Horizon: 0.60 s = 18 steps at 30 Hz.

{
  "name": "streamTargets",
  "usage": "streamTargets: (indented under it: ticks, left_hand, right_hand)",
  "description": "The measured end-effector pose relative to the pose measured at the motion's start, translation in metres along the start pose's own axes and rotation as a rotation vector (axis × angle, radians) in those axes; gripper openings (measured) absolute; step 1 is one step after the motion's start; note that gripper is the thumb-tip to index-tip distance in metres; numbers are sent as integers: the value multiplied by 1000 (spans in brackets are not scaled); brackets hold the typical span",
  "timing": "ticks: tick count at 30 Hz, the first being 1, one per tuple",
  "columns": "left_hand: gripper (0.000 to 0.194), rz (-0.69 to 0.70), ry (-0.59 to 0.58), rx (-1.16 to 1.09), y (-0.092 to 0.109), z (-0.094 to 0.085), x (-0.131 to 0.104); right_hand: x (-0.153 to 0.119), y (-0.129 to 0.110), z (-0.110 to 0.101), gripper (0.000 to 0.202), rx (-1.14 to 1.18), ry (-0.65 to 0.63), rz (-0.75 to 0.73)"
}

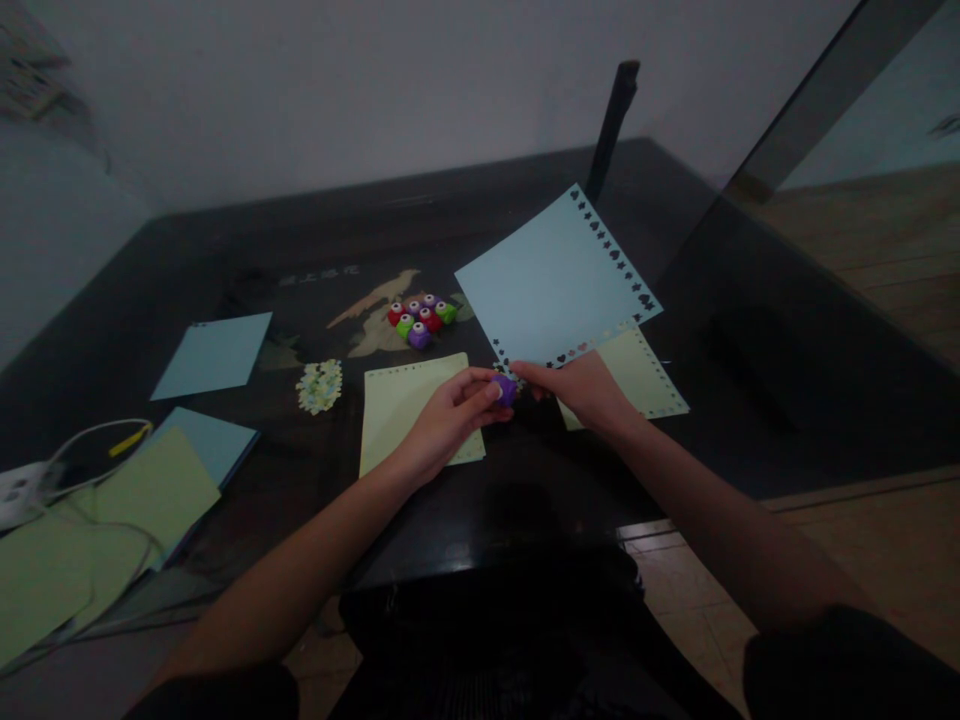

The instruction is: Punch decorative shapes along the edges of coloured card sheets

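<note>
A purple craft paper punch [505, 391] is gripped between the fingers of my left hand [457, 410]. Raised above the table, a blue sheet of paper [559, 275] has small hearts, stars and other shapes cut along two edges. My right hand [577, 385] pinches this sheet by its near edge, close to the punch. The sheet's near corner meets the punch, but whether it sits in the slot I cannot tell. Under my left hand lies a pale green sheet [401, 405] with holes along its edges. Another punched green sheet [637, 375] lies partly beneath my right hand.
Several red, green and purple punches [422, 320] stand grouped mid-table. Left of them are a pile of paper cutouts [320, 387] and a blue sheet [217, 355]. Green paper [161, 490], a white cable [82, 430] and a power strip [21, 495] occupy the left edge.
</note>
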<state>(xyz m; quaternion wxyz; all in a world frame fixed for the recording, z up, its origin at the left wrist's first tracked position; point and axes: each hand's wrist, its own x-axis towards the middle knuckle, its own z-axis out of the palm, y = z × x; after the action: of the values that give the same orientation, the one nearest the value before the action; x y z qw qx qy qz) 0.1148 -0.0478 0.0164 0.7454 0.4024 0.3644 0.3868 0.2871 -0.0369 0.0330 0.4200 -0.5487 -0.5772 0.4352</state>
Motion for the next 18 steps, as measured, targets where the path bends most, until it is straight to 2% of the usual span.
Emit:
streamTargets:
  ticks: [11, 14, 18]
  left_hand:
    - [27, 9, 56, -27, -1, 2, 0]
    - [27, 10, 94, -64, 0, 2, 1]
    - [25, -2, 90, -123, 2, 2, 1]
  right_hand:
    - [1, 0, -2, 31, -22, 13, 7]
    - [2, 3, -2, 32, 9, 21, -17]
    - [5, 6, -3, 29, 64, 50, -10]
